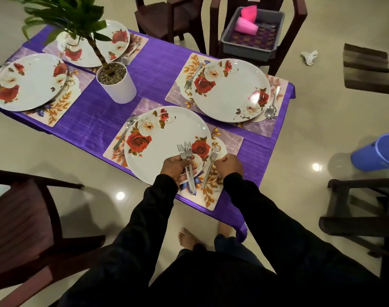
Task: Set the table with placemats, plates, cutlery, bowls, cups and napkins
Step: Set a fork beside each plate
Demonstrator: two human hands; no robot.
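Cutlery step, nearest setting. Four floral plates sit on four placemats over the purple tablecloth (162, 69).

Left hand (177, 168): fingers curled round two forks (187, 160), held upright-ish over the near rim of the nearest plate (164, 147), tines pointing away from me, handles running down past the palm.

Right hand (229, 166): fingers curled, resting at the handle of a third fork (209, 167), which lies on the nearest placemat (213, 196) just beside the plate's right edge. I cannot tell whether the fingers pinch the handle or only touch it.

A spoon (126, 131) lies at that plate's left. The far-right plate (231, 89) has its fork and spoon. The two left settings: cutlery partly hidden, so I cannot say whether forks are there.

Judgement: fork for this setting is being placed or straightened. Next move calls for letting go of it parallel to the plate edge, then carrying the two held forks round to the left-hand settings.

Pink cups (246, 21) wait in the grey tub (253, 29) on the far chair; no bowls or napkins on the table that I can see.
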